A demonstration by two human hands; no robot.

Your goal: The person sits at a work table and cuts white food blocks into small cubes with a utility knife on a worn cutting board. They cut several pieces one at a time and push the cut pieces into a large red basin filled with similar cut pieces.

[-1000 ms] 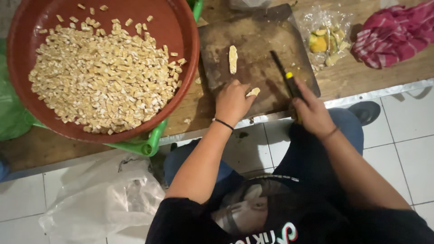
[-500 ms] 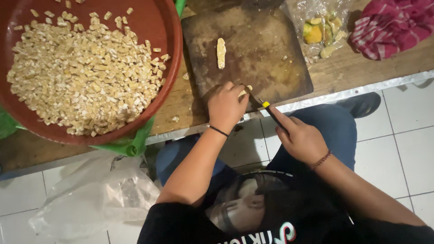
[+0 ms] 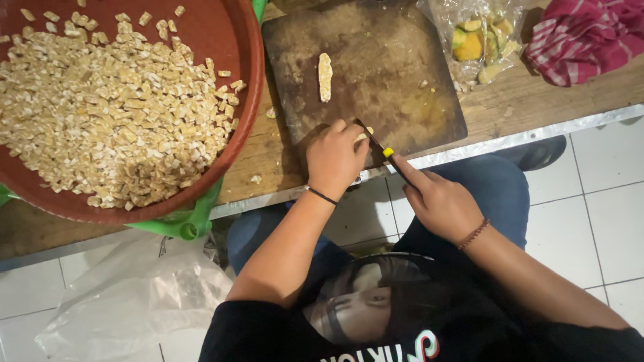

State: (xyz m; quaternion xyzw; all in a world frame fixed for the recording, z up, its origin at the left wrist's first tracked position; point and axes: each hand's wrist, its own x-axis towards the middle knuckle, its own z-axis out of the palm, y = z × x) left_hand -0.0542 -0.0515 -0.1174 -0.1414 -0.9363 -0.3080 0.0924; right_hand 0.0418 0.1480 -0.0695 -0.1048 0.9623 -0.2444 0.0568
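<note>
My left hand [image 3: 333, 157] rests on the near edge of a dark wooden cutting board [image 3: 402, 80], fingers closed on a small pale piece of tempeh [image 3: 363, 137]. My right hand [image 3: 439, 204] grips a dark knife [image 3: 376, 143] with a yellow mark at the handle. Its blade lies against that piece, right beside my left fingers. A longer pale strip of tempeh [image 3: 325, 76] lies alone further back on the board. To the left, a big red basin [image 3: 231, 40] holds a heap of small cut tempeh cubes [image 3: 114, 114].
A clear plastic bag with yellow chunks [image 3: 477, 40] and a red striped cloth [image 3: 583, 37] lie on the wooden table [image 3: 523, 100] at the right. A green container [image 3: 191, 221] sits under the basin. A crumpled clear plastic bag [image 3: 127, 302] lies on the white tiled floor.
My right hand has brought the knife from the board's right side to the near edge, against the piece under my left hand. The left hand has stayed on the board.
</note>
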